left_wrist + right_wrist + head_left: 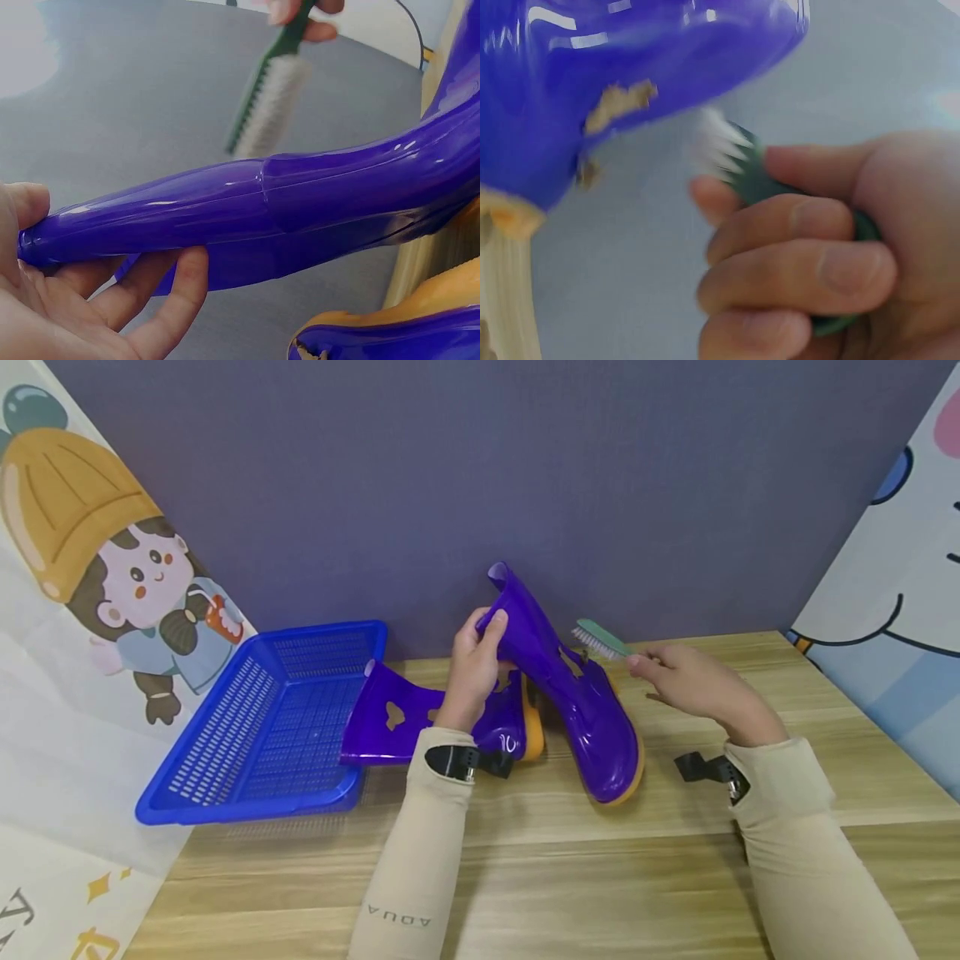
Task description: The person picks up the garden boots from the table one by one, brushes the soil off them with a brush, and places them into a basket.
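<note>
Purple glossy rubber: the upright boot [577,693], our landmark, stands sole-down on the wooden table [675,860], leaning back, its orange sole edge showing at the toe. We count our left hand [471,672] at the top of its shaft, fingers and thumb clamped on the rim; from the left wrist view the fingers [161,289] curl under the shaft while the thumb lies over it. We judge this grip steadies the boot and tips its side toward the brush

Green brush [600,639], white bristles: just right of the boot's shaft, near its upper part but, as far as we can tell, not touching it. Our right hand [693,685] holds its handle, fingers [795,262] wrapped tightly together round it, bristles turned toward the boot. Brownish smears [619,101] show on the boot's side facing the brush, which may explain that aim

Second purple boot [442,722]: lies on its side just left of the upright one, behind our left forearm, shaft pointing away from the landmark, a pale patch on its flank. It crowds the upright boot's left side

Blue mesh basket [225,760]: further left, beyond the lying boot, whose shaft end reaches its rim

Purple-grey wall [525,485]: behind the boot; cartoon-printed panels flank it at both sides
</note>
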Demonstrator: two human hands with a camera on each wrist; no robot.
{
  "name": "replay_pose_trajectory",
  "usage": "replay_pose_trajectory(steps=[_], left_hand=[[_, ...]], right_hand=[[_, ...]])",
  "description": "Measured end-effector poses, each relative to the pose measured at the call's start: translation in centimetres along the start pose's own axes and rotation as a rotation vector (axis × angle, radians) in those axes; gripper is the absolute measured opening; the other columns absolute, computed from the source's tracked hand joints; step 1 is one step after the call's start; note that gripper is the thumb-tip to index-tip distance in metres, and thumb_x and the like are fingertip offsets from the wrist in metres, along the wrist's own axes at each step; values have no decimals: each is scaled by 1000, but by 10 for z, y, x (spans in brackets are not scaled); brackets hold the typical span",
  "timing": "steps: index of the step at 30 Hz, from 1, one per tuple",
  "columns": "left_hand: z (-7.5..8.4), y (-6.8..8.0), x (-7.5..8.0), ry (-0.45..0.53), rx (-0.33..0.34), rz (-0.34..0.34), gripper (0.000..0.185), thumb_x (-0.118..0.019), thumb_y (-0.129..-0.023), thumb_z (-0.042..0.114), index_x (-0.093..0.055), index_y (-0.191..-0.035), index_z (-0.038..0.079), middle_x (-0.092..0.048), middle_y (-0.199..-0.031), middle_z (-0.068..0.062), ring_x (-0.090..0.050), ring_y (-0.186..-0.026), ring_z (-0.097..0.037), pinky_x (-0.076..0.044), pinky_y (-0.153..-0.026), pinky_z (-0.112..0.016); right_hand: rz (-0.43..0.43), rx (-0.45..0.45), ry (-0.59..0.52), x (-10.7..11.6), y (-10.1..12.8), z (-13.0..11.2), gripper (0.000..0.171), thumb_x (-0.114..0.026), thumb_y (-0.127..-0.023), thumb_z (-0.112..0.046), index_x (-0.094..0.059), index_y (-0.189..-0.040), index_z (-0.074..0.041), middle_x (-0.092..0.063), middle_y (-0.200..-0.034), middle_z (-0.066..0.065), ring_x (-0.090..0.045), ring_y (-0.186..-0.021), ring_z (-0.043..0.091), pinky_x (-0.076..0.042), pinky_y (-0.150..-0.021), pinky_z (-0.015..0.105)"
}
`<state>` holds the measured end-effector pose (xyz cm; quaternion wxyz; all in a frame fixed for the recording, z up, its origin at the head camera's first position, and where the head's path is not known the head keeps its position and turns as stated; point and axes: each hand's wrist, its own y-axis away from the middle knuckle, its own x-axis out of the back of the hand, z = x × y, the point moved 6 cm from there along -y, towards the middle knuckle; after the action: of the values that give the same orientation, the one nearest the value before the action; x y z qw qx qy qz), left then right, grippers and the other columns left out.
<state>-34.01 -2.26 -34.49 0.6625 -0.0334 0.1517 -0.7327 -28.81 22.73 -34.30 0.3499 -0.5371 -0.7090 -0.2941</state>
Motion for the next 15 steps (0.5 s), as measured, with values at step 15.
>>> replay_pose_trajectory(steps=[15], left_hand=[[-3, -2, 4, 39, 36, 4, 27, -49, -109, 25, -61, -117, 3, -63, -86, -1, -65, -74, -13, -59, -65, -30]], right_hand=[[-35, 1, 114, -26, -17, 8, 38, -49, -107, -33, -66, -112, 1, -67, -114, 25, -63, -103, 40, -54, -83, 52]])
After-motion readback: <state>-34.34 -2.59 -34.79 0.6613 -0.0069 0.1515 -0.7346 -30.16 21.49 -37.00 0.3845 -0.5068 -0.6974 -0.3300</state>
